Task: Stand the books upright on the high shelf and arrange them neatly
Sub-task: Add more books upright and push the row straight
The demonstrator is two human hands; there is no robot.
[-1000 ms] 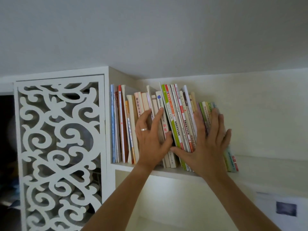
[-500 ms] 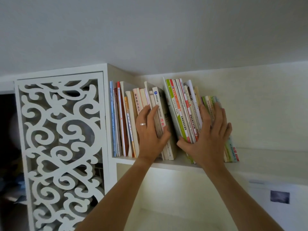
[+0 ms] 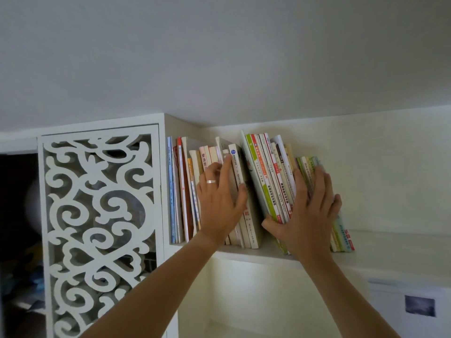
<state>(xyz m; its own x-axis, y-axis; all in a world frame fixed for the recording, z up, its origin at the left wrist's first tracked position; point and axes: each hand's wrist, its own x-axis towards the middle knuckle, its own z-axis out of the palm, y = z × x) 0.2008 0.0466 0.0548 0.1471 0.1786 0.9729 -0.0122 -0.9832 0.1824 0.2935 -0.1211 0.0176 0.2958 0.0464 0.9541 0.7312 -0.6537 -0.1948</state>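
Observation:
A row of books stands on the high white shelf, split into two bunches by a wedge-shaped gap. The left bunch stands almost upright against the cabinet's side wall. My left hand, wearing a ring, lies with straight fingers on its spines, the thumb against the cover of the outermost white book. The right bunch leans with its tops to the left. My right hand presses flat on its spines, thumb by the green-spined book. Short green books end the row.
A white cabinet door with a cut-out scroll pattern stands left of the shelf. The ceiling hangs low over the book tops. Bare shelf runs on to the right of the books. A sheet with a dark picture hangs below right.
My left hand has pushed the left bunch upright towards the cabinet wall, opening a gap between the two bunches. My right hand stays on the leaning right bunch.

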